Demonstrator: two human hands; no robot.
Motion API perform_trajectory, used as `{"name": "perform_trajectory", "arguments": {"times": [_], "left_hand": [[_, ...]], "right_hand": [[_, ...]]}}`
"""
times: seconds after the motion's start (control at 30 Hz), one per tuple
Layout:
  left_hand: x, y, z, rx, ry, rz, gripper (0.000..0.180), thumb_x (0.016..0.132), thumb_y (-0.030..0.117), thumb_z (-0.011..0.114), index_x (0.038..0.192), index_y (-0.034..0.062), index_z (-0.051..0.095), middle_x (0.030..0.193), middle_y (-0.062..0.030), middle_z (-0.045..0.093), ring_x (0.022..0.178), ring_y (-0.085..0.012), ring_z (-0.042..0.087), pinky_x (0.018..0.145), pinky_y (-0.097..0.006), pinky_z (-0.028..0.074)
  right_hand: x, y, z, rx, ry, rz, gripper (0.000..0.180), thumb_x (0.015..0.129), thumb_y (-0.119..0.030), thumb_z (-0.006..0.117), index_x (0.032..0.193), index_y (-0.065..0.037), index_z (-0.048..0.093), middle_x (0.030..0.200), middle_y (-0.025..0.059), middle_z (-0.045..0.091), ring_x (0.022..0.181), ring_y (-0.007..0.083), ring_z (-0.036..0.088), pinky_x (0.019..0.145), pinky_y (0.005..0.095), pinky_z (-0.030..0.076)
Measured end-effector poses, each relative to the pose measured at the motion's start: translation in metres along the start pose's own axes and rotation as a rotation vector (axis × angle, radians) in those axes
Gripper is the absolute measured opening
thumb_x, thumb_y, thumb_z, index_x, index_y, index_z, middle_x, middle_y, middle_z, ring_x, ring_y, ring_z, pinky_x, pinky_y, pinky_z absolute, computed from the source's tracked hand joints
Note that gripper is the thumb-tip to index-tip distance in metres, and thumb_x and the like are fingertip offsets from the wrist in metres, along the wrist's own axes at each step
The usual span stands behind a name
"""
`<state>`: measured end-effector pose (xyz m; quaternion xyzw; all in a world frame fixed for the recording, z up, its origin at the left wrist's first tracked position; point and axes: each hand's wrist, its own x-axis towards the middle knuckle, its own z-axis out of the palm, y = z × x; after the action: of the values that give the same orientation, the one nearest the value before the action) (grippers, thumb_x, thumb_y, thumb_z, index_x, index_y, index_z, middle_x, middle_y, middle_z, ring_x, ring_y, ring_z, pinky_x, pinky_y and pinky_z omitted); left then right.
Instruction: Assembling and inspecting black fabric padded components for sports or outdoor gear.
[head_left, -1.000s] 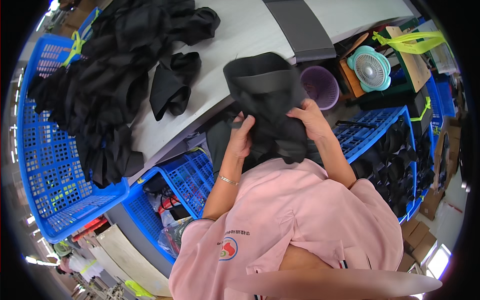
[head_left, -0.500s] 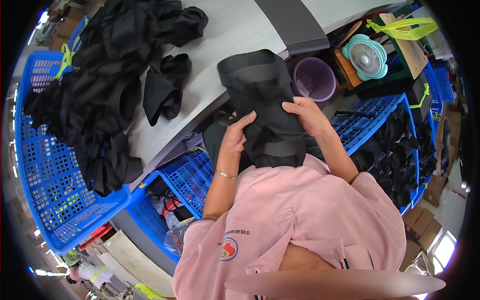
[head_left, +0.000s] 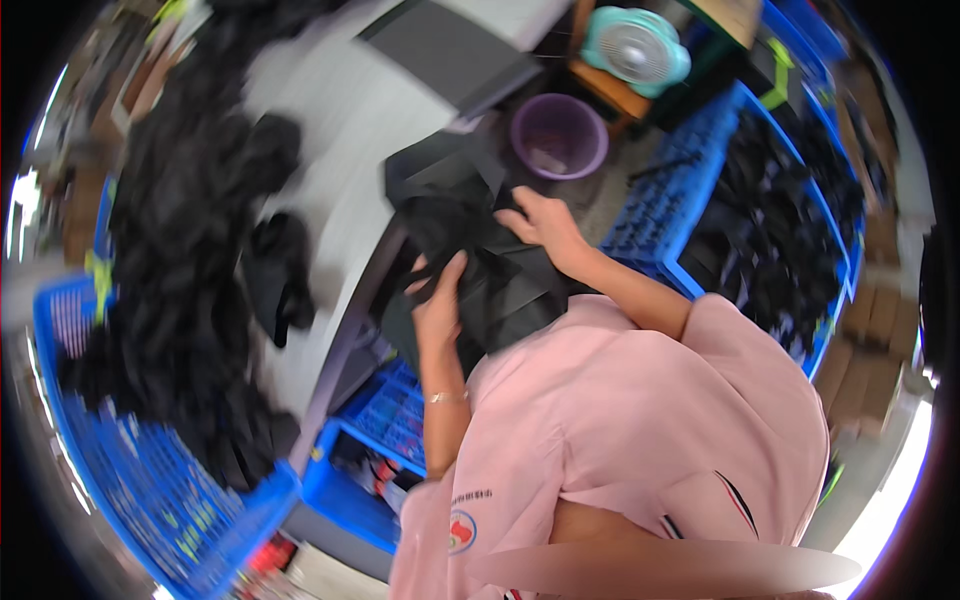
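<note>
A wide black fabric piece (head_left: 505, 290), creased and smeared by motion, hangs between my hands in front of my pink shirt. My left hand (head_left: 440, 305) is closed on its left side, the thumb lying over the cloth. On the opposite side my right hand (head_left: 545, 225) pinches the cloth's edge, fingers bent. The far end of the fabric reaches over the edge of the pale table (head_left: 335, 165). A large heap of similar black fabric (head_left: 185, 270) covers the table's left part, and a separate black piece (head_left: 280, 275) lies beside that heap.
A blue basket (head_left: 150, 480) stands under the heap at left, and another blue crate (head_left: 350, 500) sits below the table. Beyond my hands are a purple bin (head_left: 560, 135) and a teal fan (head_left: 637, 48). At right, a blue crate (head_left: 665, 180) adjoins black pieces.
My view has turned, so the table and baskets appear shifted. My hands have moved closer together, and the fabric between them has become more crumpled and tilted.
</note>
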<state>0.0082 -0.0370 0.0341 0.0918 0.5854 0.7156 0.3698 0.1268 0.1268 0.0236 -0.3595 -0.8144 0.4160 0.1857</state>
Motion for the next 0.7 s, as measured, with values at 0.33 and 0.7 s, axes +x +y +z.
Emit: {"name": "perform_trajectory", "arguments": {"times": [0.33,0.7], "left_hand": [[0.024,-0.002,0.031,-0.26,0.123,-0.12,0.029,0.093,0.013,0.069,0.114,-0.0064,0.064,0.114,-0.0165,0.068,0.098,-0.0233,0.068,0.084,-0.035,0.059],[-0.009,-0.018,0.097,0.107,-0.457,-0.078,0.056,0.103,0.019,0.053,0.151,0.0031,0.03,0.147,-0.0205,0.044,0.123,-0.0338,0.057,0.092,-0.039,0.055]], "right_hand": [[-0.044,0.003,-0.068,0.993,-0.398,0.117,0.074,0.095,-0.05,0.06,0.146,-0.002,0.037,0.126,0.0106,0.055,0.096,0.0181,0.06,0.071,0.0283,0.054],[-0.106,0.151,-0.152,1.42,0.744,0.419,0.038,0.087,0.007,0.06,0.123,-0.003,0.055,0.111,0.0135,0.067,0.096,0.027,0.069,0.085,0.0403,0.059]]}}
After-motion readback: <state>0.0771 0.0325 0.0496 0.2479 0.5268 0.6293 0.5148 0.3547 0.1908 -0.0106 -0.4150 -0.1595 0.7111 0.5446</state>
